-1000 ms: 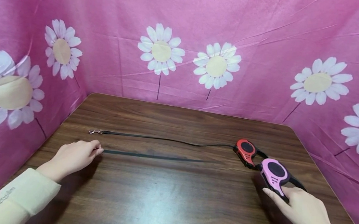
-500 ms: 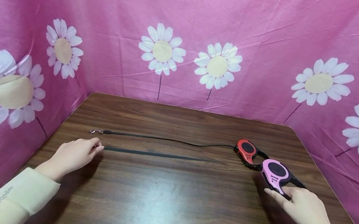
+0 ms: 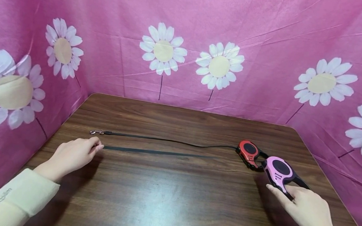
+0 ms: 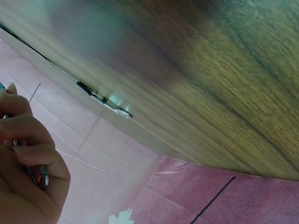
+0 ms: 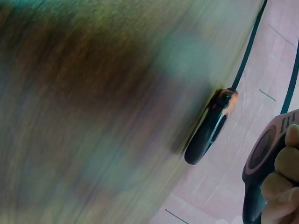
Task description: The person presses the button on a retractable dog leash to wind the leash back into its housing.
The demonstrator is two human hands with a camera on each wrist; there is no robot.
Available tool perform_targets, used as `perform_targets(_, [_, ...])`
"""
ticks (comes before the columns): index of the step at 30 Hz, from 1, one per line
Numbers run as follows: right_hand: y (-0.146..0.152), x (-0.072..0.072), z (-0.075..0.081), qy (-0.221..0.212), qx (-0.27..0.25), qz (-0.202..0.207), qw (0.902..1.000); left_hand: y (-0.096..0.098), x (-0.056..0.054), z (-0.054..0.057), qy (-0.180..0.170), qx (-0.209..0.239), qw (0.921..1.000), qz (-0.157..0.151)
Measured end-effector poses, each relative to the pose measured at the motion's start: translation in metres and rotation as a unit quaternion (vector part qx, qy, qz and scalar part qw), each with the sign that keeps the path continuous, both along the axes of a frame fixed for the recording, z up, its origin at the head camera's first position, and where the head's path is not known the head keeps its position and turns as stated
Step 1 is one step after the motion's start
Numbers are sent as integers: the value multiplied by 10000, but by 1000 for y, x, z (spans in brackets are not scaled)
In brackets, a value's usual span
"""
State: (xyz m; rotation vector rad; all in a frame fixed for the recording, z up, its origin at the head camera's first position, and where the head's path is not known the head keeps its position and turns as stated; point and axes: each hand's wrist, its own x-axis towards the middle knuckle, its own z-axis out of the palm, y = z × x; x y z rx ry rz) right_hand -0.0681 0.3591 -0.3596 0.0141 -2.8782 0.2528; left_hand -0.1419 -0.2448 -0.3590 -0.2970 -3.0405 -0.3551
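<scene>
My right hand (image 3: 307, 209) grips the handle of a pink and black retractable dog leash (image 3: 279, 168), held above the table's right side. From it a flat dark strap (image 3: 153, 152) stretches leftward, its right part too faint to follow in the head view. At the other end my left hand (image 3: 74, 156) pinches the strap's end. In the left wrist view a metal clip (image 4: 43, 177) shows within the curled fingers. Behind the strap lies a red and black retractable leash (image 3: 248, 150), its black cord (image 3: 173, 141) pulled out leftward to a metal clip (image 3: 96, 132).
The wooden table (image 3: 168, 119) has rounded far corners. A pink cloth (image 3: 117, 36) with large white daisies hangs behind and on both sides. Glare lies on the table's front middle.
The taut strap has risen, nearer to the red leash's cord. Both hands have lifted slightly, the right one with the pink leash. The red leash stays where it was.
</scene>
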Motion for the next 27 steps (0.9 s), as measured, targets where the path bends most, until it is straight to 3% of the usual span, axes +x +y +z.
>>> perform_targets(9, [-1,-3,4,497,-142,61,9986,1,0,1,38,32,10000,41])
perform_targets(17, [1,-3,6,291,-213,-28,9993,1,0,1,61,19,10000,43])
perform_targets(27, [3,-1,7,12,61,-199,9998,-2,-1,2,81,-88,9999,106])
